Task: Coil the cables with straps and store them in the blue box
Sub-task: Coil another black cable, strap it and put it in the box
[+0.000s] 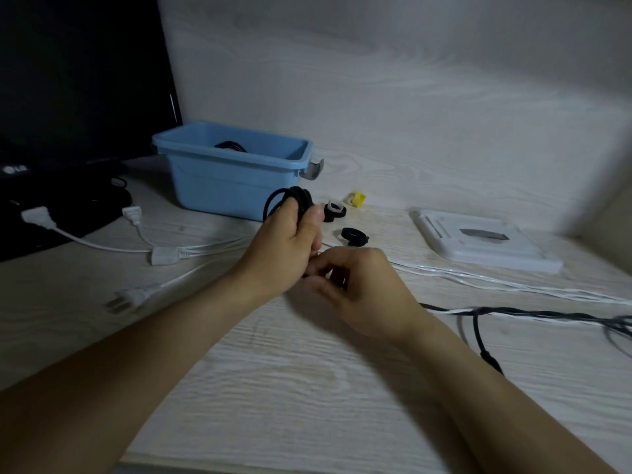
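Note:
My left hand [290, 244] is shut on a coiled black cable [289, 200], whose loops stick up above the fingers. My right hand [359, 285] sits just below it, fingers curled around the coil's lower end; whether they pinch a strap is hidden. The blue box [232, 186] stands behind the hands with a black coil [231, 146] inside. A black strap roll [354, 235], a white-and-black strap roll [335, 210] and a yellow one [359, 199] lie on the desk to the right of the box.
White power cables with plugs [164, 256] run across the wooden desk from left to right. A black cable [478, 323] trails off at the right. A white flat device [478, 241] lies at the right. A dark monitor [78, 97] stands at the left.

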A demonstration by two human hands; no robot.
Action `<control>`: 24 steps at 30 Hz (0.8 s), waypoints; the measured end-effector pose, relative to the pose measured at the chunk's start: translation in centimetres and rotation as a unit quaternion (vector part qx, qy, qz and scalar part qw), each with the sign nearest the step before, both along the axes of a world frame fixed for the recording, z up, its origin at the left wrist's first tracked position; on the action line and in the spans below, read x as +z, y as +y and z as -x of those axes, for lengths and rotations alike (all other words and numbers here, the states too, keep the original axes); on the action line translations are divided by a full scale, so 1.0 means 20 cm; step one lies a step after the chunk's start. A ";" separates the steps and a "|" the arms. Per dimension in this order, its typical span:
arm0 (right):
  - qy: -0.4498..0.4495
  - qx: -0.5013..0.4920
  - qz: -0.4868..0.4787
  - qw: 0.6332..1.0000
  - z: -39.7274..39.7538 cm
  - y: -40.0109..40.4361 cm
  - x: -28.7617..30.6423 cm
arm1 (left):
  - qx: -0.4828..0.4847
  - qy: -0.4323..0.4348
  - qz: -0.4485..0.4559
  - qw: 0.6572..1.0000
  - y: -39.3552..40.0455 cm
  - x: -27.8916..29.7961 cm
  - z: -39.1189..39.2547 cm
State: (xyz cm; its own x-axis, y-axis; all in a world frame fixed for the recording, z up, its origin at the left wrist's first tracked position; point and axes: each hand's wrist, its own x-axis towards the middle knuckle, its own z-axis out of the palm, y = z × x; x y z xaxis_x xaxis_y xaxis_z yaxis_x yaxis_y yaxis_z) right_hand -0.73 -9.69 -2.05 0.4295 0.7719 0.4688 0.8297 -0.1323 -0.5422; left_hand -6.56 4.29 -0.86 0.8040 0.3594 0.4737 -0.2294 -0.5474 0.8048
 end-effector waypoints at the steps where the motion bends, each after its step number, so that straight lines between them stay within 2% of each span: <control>1: 0.029 0.003 -0.031 0.999 0.00 0.00 0.01 | 0.016 0.020 -0.017 1.000 0.01 -0.01 0.00; 3: 0.074 0.003 -0.095 0.993 -0.01 0.00 0.02 | 0.001 0.078 -0.038 0.996 0.01 -0.03 -0.01; 4: 0.067 -0.003 -0.113 0.991 -0.01 -0.01 0.03 | -0.031 0.098 -0.028 0.994 0.02 -0.04 -0.01; 6: 0.049 -0.016 -0.126 0.991 -0.01 -0.01 0.04 | -0.085 0.119 0.022 0.989 0.01 -0.04 0.01; 9: 0.077 -0.061 -0.177 0.979 -0.01 -0.02 0.07 | -0.149 0.148 0.109 0.972 -0.01 0.01 0.05; 11: 0.071 -0.094 -0.191 0.975 -0.02 -0.04 0.09 | -0.180 0.165 0.099 0.965 -0.02 0.04 0.06; 13: 0.071 -0.091 -0.188 0.975 -0.03 -0.05 0.10 | -0.211 0.188 0.070 0.957 -0.02 0.06 0.08; 15: 0.087 -0.083 -0.178 0.977 -0.05 -0.07 0.12 | -0.243 0.205 0.077 0.945 -0.01 0.08 0.10; 17: 0.107 -0.070 -0.170 0.977 -0.08 -0.10 0.14 | -0.253 0.188 0.088 0.945 -0.01 0.09 0.12; 20: 0.106 -0.080 -0.125 0.983 -0.14 -0.16 0.14 | -0.193 0.127 0.105 0.967 0.01 0.09 0.09; 24: 0.058 -0.197 -0.089 0.975 -0.24 -0.19 0.10 | -0.102 0.026 0.202 0.974 0.06 0.09 0.05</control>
State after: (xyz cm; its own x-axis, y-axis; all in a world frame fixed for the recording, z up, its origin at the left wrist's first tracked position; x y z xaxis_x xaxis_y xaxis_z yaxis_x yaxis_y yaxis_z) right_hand 4.07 -13.49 -0.02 0.7346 0.4474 0.5102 0.6648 -0.3242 -0.6730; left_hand -7.52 5.45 0.89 0.8973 0.3391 0.2828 -0.2529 -0.1303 0.9587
